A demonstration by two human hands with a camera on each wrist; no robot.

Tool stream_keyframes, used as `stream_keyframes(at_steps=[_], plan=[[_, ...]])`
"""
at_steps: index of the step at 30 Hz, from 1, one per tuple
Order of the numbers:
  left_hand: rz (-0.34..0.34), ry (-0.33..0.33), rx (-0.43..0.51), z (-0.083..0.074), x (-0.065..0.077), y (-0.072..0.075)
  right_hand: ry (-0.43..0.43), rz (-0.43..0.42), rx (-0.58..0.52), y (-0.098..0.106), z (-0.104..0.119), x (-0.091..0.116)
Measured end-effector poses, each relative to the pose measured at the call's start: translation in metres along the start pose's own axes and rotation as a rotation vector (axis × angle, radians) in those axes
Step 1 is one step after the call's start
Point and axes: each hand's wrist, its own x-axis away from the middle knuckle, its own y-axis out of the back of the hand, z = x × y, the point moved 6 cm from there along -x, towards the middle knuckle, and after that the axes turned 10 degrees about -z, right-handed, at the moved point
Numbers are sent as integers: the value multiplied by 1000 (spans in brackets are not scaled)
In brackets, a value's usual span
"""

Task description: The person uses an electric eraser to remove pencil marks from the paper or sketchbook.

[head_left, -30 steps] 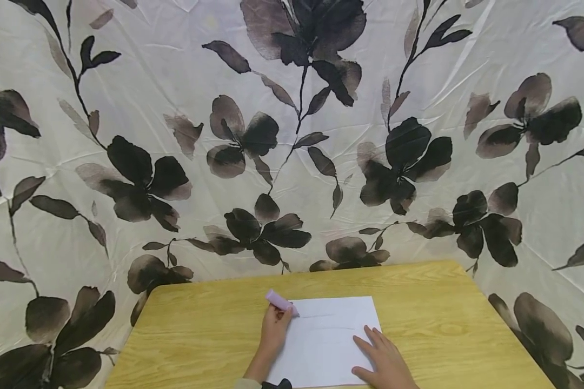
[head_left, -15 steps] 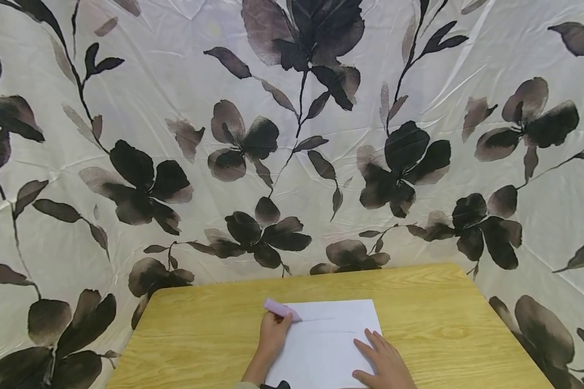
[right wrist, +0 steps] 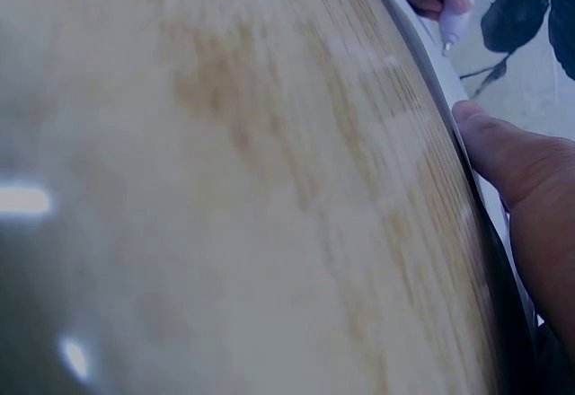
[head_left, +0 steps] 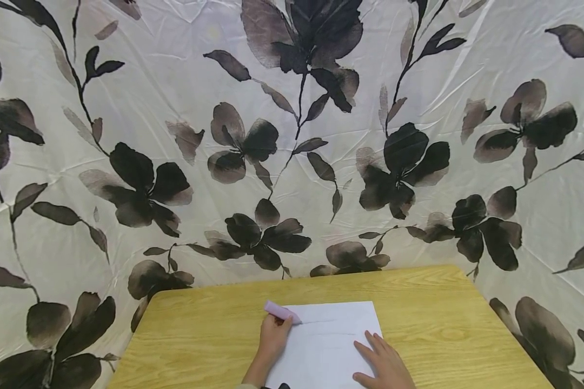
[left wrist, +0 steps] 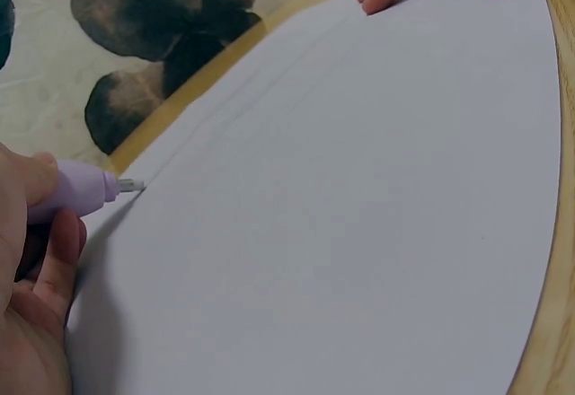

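My left hand [head_left: 274, 336] pinches a thick lilac pen-shaped tool [head_left: 279, 312] between thumb and fingers, low over the upper left of a white paper sheet [head_left: 328, 356]. Its short metal tip stands right at the paper in the left wrist view, beside the end of a faint line [head_left: 321, 322]. Another faint line [head_left: 334, 334] runs below it. My right hand [head_left: 386, 362] lies with spread fingers on the sheet's right edge. In the right wrist view its thumb [right wrist: 490, 144] rests along the paper's edge. The back end of the tool [left wrist: 76, 188] is hidden by the left hand there.
The sheet lies on a yellow wood-grain table [head_left: 457, 335]. A pale cloth with dark flowers [head_left: 292, 135] hangs right behind the table's far edge. Something small and dark [head_left: 283, 386] shows beside the left wrist.
The lilac tool has tilted flatter and its tip has shifted slightly right. Everything sits a little lower in the head view. The right hand stays in place on the paper.
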Motion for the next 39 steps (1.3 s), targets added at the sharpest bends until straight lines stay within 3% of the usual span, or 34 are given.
stream_keyframes(at_steps=[16,26,39], plan=[[-33,-9,-14,-4,1,1,-11,17,-4,-2,-1,-1],[-40,-17,-22,-5,2,1,10,-44,-9,0,-1,0],[-66,-14,11,-3,1,2,17,-43,-4,-3,-2,-1]])
